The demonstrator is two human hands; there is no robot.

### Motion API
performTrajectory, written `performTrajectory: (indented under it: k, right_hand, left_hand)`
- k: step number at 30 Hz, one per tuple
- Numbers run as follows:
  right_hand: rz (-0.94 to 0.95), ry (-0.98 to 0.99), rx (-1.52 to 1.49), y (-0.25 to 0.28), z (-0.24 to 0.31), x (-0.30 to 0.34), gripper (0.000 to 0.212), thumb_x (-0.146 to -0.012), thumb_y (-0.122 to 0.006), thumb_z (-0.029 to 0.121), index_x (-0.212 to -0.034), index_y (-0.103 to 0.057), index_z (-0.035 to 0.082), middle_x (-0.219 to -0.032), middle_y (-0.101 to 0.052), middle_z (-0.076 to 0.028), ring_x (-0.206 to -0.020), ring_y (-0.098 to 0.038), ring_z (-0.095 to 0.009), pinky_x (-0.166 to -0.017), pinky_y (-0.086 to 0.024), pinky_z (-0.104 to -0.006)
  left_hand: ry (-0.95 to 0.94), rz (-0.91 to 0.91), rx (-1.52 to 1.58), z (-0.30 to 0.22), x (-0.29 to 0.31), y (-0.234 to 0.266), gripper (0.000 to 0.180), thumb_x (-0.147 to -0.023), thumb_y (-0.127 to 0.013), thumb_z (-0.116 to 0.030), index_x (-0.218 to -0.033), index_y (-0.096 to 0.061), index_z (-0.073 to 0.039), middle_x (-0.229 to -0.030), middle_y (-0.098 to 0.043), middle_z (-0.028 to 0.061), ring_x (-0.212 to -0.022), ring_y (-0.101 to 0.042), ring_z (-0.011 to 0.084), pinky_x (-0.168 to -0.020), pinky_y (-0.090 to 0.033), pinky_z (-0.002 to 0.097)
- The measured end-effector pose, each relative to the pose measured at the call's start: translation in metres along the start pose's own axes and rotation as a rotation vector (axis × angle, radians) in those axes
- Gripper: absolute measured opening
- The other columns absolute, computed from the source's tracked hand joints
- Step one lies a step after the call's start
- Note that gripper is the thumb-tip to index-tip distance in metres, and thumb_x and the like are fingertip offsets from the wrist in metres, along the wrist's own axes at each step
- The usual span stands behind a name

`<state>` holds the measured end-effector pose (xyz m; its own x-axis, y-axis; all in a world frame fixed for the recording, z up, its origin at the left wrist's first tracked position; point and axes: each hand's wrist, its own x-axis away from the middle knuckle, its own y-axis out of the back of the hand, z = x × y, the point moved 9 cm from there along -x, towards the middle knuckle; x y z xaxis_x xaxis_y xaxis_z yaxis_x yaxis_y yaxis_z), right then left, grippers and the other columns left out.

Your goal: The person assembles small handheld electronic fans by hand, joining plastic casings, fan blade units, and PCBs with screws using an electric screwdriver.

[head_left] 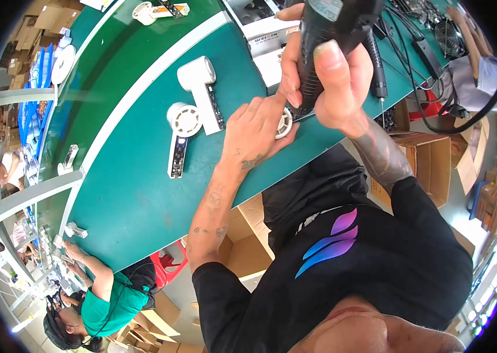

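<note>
My right hand (345, 82) is wrapped round a black power screwdriver (313, 65), held upright with its lower end at a white round fan part (284, 123). That part sits near the table's front edge, under the fingers of my left hand (257, 126), which grips it; most of it is hidden. To the left on the green tabletop lie two white handheld-fan housings: one (187, 121) with a round grille and an exposed circuit board in its handle, the other (197, 73) with its head turned sideways and a board strip along its handle.
Beside my right hand is a second black screwdriver (378, 73) with a thin bit. Behind stands a white box (269, 53); cables (404, 59) run at the right. A white rail (137, 88) borders a green conveyor. A person in green (113, 300) works at lower left. Cardboard boxes (431, 162) stand below.
</note>
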<state>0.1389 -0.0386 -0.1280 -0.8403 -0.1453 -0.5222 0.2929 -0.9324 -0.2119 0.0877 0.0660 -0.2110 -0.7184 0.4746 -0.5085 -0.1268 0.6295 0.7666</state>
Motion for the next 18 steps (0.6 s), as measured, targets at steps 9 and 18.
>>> performTrajectory:
  k: [9,18]
  right_hand:
    - [0.010,0.040,0.070,-0.002,0.000,0.023,0.081,-0.096,-0.065,0.059,-0.130,-0.041,-0.010,-0.069,-0.059,-0.010,-0.053,-0.053,-0.014,-0.050,-0.045,-0.0285]
    - [0.032,-0.100,-0.032,-0.003,-0.006,0.020,0.086,-0.091,-0.067,0.068,-0.128,-0.043,-0.006,-0.070,-0.060,-0.009,-0.053,-0.053,-0.013,-0.054,-0.046,-0.0292]
  left_hand:
    - [-0.039,-0.027,-0.002,-0.001,0.001,0.000,0.062,-0.075,-0.086,-0.020,-0.127,-0.060,0.000,-0.096,-0.062,0.0041,-0.081,-0.062,0.0187,-0.066,-0.054,0.0316]
    - [-0.008,0.004,0.001,0.002,0.001,0.000,0.079,-0.076,-0.085,-0.021,-0.142,-0.050,0.005,-0.092,-0.059,0.0051,-0.081,-0.062,0.0203,-0.066,-0.054,0.0332]
